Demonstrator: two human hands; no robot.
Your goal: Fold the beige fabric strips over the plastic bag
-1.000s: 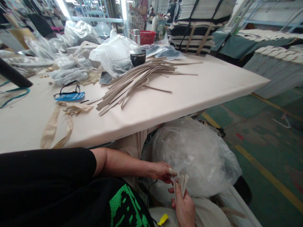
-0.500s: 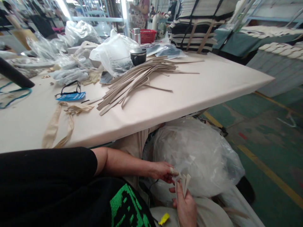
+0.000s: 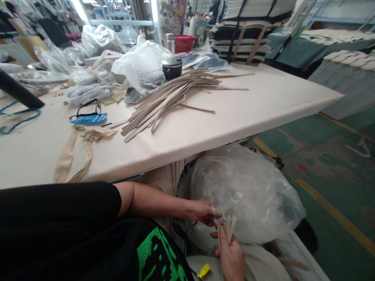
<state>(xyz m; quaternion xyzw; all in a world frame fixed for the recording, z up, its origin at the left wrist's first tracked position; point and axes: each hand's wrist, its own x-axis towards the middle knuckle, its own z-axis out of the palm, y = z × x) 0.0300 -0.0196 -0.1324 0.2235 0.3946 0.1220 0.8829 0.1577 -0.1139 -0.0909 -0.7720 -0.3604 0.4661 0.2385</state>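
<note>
Low in front of my lap, my right hand is closed around a few beige strips, whose flat ends stick up past the thumb. My left hand reaches in from the left, its fingertips pinched together right at the strip ends. A pale wrap covers one of its fingers. What the left fingertips pinch is too small and blurred to name. Just behind both hands bulges a big clear plastic bag with pale contents. More long beige strips lie in a loose bundle on the table.
On the table are glasses by a blue packet, a tan cloth tie, a dark lidded cup, a white plastic bag and a phone. A yellow tag is near my lap. Strapped stacks stand behind.
Hardly anything differs. The whole view has shifted slightly, and both hands keep the same grip at the strip ends.
</note>
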